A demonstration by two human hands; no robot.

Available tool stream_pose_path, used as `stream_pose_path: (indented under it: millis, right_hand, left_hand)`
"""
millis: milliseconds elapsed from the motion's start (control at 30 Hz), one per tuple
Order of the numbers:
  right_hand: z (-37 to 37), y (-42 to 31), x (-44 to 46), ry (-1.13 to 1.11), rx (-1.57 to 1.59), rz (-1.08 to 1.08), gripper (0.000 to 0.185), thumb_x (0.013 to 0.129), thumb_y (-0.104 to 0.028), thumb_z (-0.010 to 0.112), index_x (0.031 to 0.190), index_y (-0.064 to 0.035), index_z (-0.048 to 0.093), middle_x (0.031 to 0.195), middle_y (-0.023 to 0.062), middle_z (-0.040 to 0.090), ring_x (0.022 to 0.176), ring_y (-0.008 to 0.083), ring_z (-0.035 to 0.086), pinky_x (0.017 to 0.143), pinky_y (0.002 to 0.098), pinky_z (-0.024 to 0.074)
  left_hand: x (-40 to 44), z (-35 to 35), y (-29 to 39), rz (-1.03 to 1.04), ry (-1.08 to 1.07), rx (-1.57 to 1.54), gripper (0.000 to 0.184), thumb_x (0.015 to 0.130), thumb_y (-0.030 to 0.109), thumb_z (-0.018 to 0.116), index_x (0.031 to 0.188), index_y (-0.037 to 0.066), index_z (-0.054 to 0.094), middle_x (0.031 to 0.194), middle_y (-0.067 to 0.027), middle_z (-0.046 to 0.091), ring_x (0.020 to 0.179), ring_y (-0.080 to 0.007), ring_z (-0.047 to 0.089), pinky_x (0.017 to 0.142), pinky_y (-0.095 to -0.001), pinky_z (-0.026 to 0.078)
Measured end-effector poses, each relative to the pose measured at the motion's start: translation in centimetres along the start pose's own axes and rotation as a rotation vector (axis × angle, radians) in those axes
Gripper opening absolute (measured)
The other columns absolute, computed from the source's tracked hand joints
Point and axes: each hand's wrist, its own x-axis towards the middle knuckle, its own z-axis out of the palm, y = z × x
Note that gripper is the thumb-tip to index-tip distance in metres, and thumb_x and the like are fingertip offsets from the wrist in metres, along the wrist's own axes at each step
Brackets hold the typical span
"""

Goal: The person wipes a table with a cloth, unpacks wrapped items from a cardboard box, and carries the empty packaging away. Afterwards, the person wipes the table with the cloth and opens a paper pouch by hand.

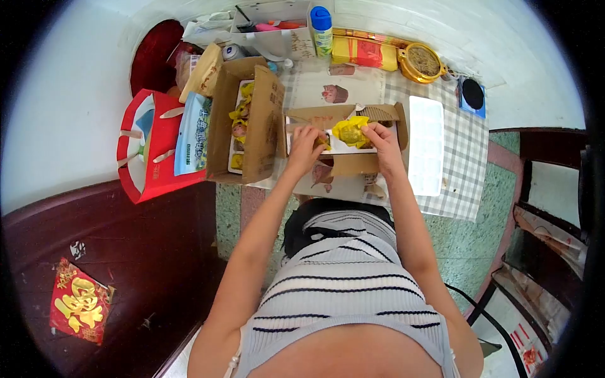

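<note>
Between the hands, yellow wrapper.

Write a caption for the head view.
The right hand holds a yellow-wrapped item over an open cardboard box, the left hand close by, a white tray alongside.

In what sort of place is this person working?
Probably a room in a home: a checked tablecloth, a red gift bag and a spray can stand close around the boxes.

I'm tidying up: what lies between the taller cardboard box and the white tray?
The smaller open cardboard box, with left hand and right hand at it, in the head view.
</note>
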Motion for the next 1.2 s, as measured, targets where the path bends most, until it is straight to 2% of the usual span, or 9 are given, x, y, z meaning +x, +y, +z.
stream_pose_path:
  millis: [200,333,400,467,633,733,800,900,1200]
  right_hand:
    - [6.9,-1.2,-0.6,-0.107,-0.143,-0.004,0.013,0.089,-0.020,0.067,0.087,-0.0078,0.067,0.080,-0.0057,0.060,0.075,0.0024,0.051,0.070,0.0195,0.0392]
    - [14.7,3.8,-0.4,-0.141,-0.407,-0.168,0.016,0.088,-0.021,0.068,0.090,-0.0053,0.067,0.081,-0.0037,0.062,0.077,0.0024,0.054,0.064,0.0195,0.0422]
    - [17.9,3.5,-0.5,-0.059,-0.736,-0.317,0.017,0.089,-0.021,0.068,0.091,-0.0042,0.067,0.081,-0.0028,0.062,0.077,0.0026,0.055,0.062,0.0192,0.0430]
    - [19.8,1.7,-0.4,-0.391,-0.002,0.032,0.017,0.087,-0.017,0.070,0.089,-0.0006,0.067,0.076,-0.0008,0.063,0.066,0.0045,0.056,0.060,0.0195,0.0454]
    - [22.1,1.5,-0.1,-0.406,-0.123,-0.031,0.018,0.087,-0.017,0.069,0.095,-0.0001,0.067,0.073,0.0019,0.065,0.065,0.0056,0.058,0.059,0.0202,0.0474]
    - [22.5,1.9,-0.2,-0.465,-0.507,-0.175,0.021,0.086,-0.019,0.067,0.101,-0.0047,0.067,0.080,0.0069,0.068,0.071,0.0119,0.064,0.064,0.0255,0.0515]
    - [22.3,2.5,-0.7,-0.497,-0.894,-0.626,0.034,0.084,-0.025,0.067,0.115,-0.0115,0.063,0.108,0.0084,0.066,0.079,0.0197,0.066,0.071,0.0321,0.0535]
    - [21.5,2.9,-1.5,-0.632,-1.293,-0.728,0.048,0.083,-0.029,0.066,0.128,-0.0153,0.054,0.134,0.0046,0.052,0.085,0.0239,0.065,0.074,0.0359,0.0533]
    - [21.8,2.9,-1.8,-0.696,-1.280,-0.818,0.043,0.086,-0.030,0.063,0.123,-0.0107,0.055,0.132,0.0068,0.050,0.097,0.0243,0.060,0.076,0.0361,0.0502]
  left_hand:
    - [-0.5,1.8,0.2,-0.160,0.083,0.077,0.031,0.082,0.012,0.065,0.111,0.005,0.058,0.115,-0.0122,0.056,0.110,-0.0351,0.050,0.094,-0.0427,0.043]
    - [-1.1,3.9,-1.8,-0.138,0.072,-0.351,0.030,0.087,0.022,0.057,0.114,0.009,0.058,0.115,-0.0094,0.057,0.109,-0.0304,0.052,0.096,-0.0411,0.042]
    - [-0.2,2.6,-0.6,0.152,0.033,0.350,0.032,0.082,0.019,0.059,0.113,0.011,0.059,0.113,-0.0081,0.057,0.110,-0.0280,0.050,0.098,-0.0393,0.040]
    - [-0.2,3.0,-0.6,0.124,0.063,0.284,0.029,0.079,0.017,0.058,0.106,0.010,0.062,0.109,-0.0077,0.057,0.111,-0.0264,0.048,0.100,-0.0382,0.038]
    - [-0.6,2.4,-0.2,0.127,0.083,0.132,0.027,0.073,0.005,0.067,0.099,0.011,0.064,0.107,-0.0043,0.057,0.111,-0.0278,0.048,0.089,-0.0373,0.047]
    - [-0.6,1.8,0.0,0.161,0.117,0.100,0.023,0.075,0.006,0.066,0.097,0.011,0.064,0.106,-0.0039,0.058,0.112,-0.0271,0.048,0.088,-0.0372,0.047]
    - [-0.6,1.5,0.3,0.151,0.084,0.104,0.022,0.075,0.006,0.065,0.096,0.011,0.064,0.106,-0.0038,0.058,0.112,-0.0270,0.048,0.088,-0.0368,0.048]
    - [-0.6,1.3,0.4,0.150,0.051,0.136,0.020,0.075,0.009,0.064,0.095,0.011,0.064,0.105,-0.0037,0.058,0.112,-0.0267,0.049,0.087,-0.0367,0.048]
    - [-0.4,0.7,1.3,0.288,0.099,0.294,0.016,0.072,0.012,0.063,0.088,0.011,0.063,0.098,-0.0044,0.057,0.103,-0.0259,0.052,0.083,-0.0400,0.046]
